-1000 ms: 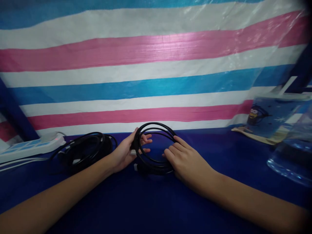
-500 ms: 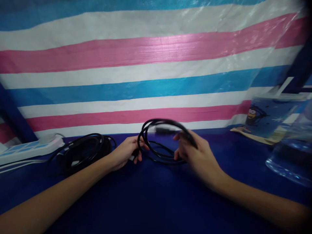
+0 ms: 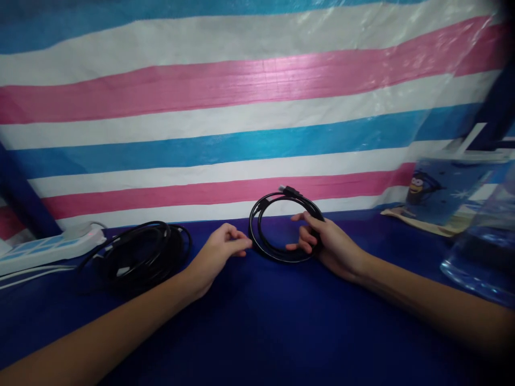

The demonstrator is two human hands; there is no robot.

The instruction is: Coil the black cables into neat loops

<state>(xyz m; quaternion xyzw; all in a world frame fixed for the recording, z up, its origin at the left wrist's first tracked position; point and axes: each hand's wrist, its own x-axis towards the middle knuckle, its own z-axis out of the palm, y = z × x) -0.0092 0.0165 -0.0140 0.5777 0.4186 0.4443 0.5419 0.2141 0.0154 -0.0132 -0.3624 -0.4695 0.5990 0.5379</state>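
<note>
Your right hand (image 3: 324, 244) held the round black cable coil (image 3: 281, 257) by its right side, its fingers loosely curled and partly spread through the loop. The coil stood tilted above the dark blue tabletop (image 3: 257, 332), its ring opening toward you; being nearly circular, it had no clear long axis. At its top, the black plug with a silver tip (image 3: 290, 191) pointed left. Your left hand (image 3: 225, 246) was half closed at the coil's left edge, thumb and forefinger close together; whether it pinched or touched the cable, you couldn't tell. Your left forearm crossed in front of a heaped bundle of black cables (image 3: 156, 257), with a white power strip with blue panels (image 3: 60, 244) beyond it. Far right stood a clear plastic vessel (image 3: 478, 252) and a blue cartoon-printed pouch (image 3: 446, 187); a pink, white and blue striped sheet (image 3: 241, 118) hung behind.
</note>
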